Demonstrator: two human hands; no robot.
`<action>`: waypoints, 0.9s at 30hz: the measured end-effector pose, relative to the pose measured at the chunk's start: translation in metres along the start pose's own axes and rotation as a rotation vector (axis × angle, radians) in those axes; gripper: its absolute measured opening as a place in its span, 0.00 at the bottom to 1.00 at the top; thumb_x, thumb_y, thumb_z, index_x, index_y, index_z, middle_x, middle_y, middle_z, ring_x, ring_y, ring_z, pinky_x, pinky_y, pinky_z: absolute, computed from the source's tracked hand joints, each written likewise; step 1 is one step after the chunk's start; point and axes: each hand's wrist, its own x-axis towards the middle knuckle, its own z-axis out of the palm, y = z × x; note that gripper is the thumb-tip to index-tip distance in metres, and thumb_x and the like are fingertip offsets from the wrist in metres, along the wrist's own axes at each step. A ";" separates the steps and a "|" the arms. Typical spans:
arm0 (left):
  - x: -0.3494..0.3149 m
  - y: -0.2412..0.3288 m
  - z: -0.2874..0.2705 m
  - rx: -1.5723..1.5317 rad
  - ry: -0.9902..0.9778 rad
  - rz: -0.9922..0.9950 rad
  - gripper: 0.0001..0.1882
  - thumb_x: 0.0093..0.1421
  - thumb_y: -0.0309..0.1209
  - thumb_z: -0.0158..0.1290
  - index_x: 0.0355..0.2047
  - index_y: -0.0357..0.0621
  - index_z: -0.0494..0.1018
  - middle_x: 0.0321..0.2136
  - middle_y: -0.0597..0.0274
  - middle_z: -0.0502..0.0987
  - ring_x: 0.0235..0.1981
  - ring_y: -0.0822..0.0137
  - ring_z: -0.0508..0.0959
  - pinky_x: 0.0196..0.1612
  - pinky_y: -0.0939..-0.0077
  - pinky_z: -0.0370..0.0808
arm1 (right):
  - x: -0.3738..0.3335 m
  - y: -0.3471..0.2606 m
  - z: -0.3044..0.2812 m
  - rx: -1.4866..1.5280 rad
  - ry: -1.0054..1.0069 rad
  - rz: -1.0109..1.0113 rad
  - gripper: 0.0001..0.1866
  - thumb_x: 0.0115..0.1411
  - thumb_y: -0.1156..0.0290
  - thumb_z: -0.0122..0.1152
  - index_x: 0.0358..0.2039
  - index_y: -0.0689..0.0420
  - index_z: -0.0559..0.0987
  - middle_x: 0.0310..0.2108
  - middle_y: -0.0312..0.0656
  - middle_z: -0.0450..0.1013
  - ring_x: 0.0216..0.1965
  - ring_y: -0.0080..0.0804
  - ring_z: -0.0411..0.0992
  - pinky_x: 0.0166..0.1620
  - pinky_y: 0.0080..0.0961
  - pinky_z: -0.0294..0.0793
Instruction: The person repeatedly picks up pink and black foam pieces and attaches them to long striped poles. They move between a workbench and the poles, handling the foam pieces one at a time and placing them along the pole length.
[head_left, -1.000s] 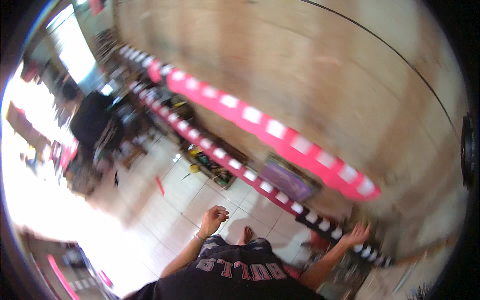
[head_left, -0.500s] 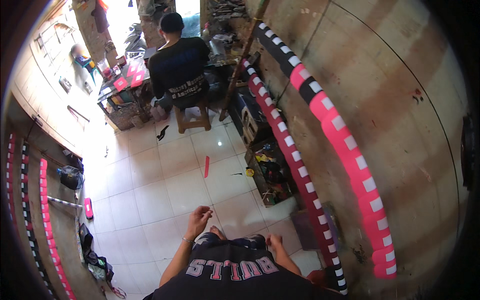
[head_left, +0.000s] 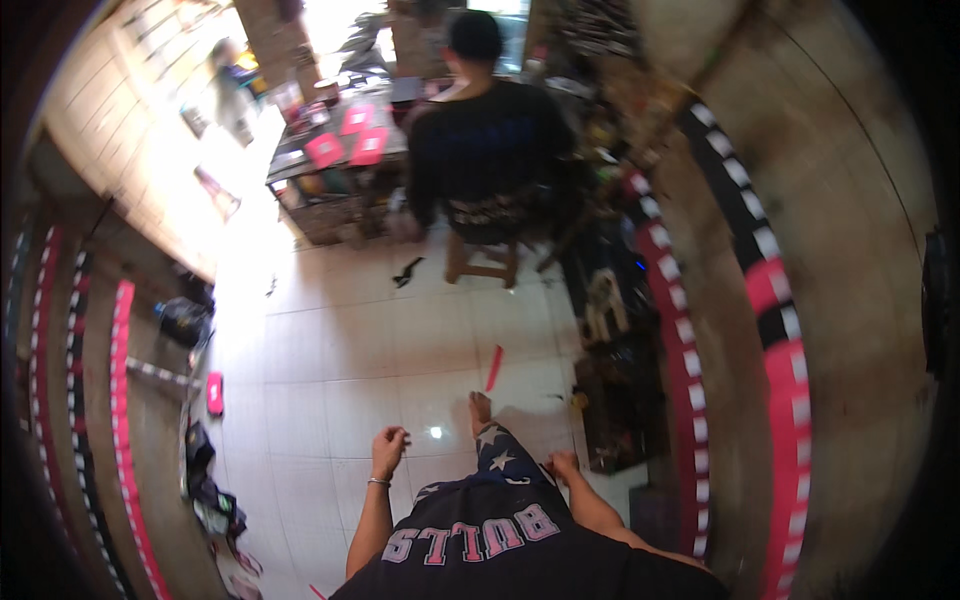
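Observation:
My left hand (head_left: 390, 450) hangs in the air over the tiled floor, loosely curled with its fingertips apart, and holds nothing I can see. A metal bracelet (head_left: 379, 482) circles its wrist. Beside my right thigh is my right hand (head_left: 563, 465), bent inward; blur and its angle hide most of its fingers. One bare foot (head_left: 480, 407) is stepped forward on the tiles. Just past it lies a thin red-pink strip (head_left: 495, 368), which neither hand touches.
A person (head_left: 490, 150) sits on a wooden stool (head_left: 480, 265) ahead, by a cluttered table with pink pieces (head_left: 368, 146). Rows of overlapping pink, maroon and black pieces with white patches (head_left: 785, 400) line both side walls. A dark crate (head_left: 612, 415) stands right; bags (head_left: 185, 322) lie left.
I have moved forward, one foot now near the strip, and my view has swung left. The table and the seated person appear closer. Both hands stay low and apart.

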 end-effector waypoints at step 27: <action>0.384 0.148 -0.351 -0.319 0.531 -0.479 0.17 0.63 0.34 0.45 0.48 0.37 0.65 0.41 0.50 0.77 0.37 0.57 0.80 0.37 0.65 0.77 | 0.092 -0.676 0.541 -0.209 -0.452 -0.086 0.09 0.59 0.71 0.53 0.37 0.62 0.75 0.30 0.49 0.76 0.27 0.36 0.76 0.28 0.31 0.77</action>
